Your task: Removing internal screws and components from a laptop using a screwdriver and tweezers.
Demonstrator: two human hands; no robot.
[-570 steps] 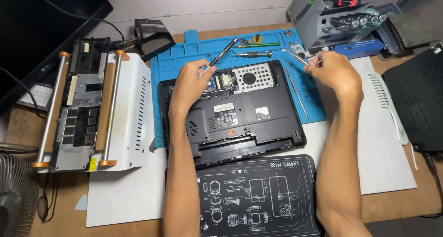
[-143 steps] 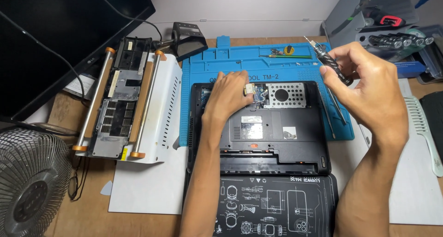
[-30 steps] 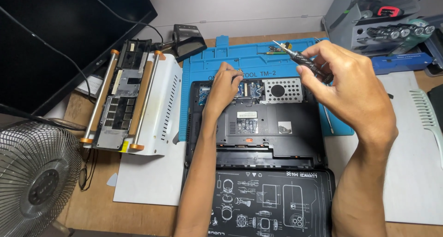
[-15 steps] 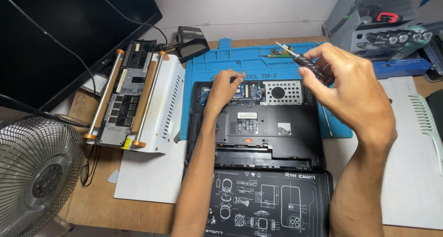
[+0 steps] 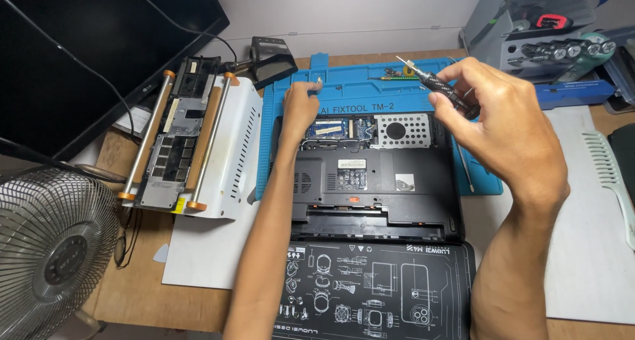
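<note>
Right hand (image 5: 509,138) gripping screwdriver (image 5: 444,90), left hand (image 5: 301,107) pinching perhaps a screw (image 5: 319,82), above opened laptop (image 5: 370,181)

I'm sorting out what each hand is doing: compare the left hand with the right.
The left hand reaches low over the blue mat, pinching something tiny; the right hand is raised and grips a dark screwdriver. The left looks smaller, farther from the camera. Both are bare, above the opened laptop.

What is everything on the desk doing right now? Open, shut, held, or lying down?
Laptop: upside down, bottom bay uncovered.
Screwdriver: held up in the right hand.
Left hand: pinching a small pale piece above the blue mat.
Monitor: dark.
Fan: cannot tell if spinning.
</note>
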